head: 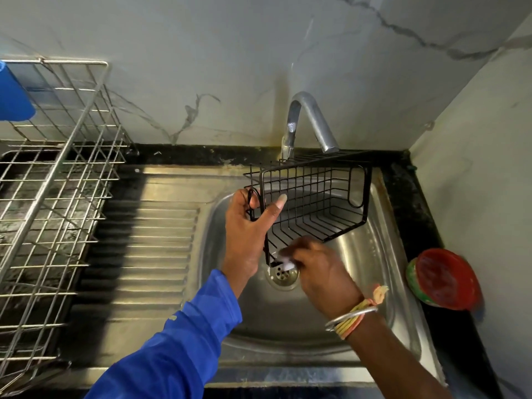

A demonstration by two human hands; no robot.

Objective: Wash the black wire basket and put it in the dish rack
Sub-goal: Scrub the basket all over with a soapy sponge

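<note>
The black wire basket is held tilted above the bowl of the sink, its far rim close under the tap at the sink's back edge and its lowest corner just above the drain; its left end is gripped by the left hand, fingers curled round the end wires and the thumb laid along the mesh; the right hand is bunched at that lowest corner round something white and foamy, probably a scrubber, though blur hides exactly what is pinched. Slippage is judged the likeliest trouble; soapy wire held at one end only can twist out of wet fingers when the opposite corner is pressed hard, and the basket would be dropped into the bowl or knocked against the tap. Suds may be left in the joints if rinsing is skimped; whether water runs cannot be told. The dish rack stands at the counter's left end, well apart, so drips would be trailed across the drainboard.
</note>
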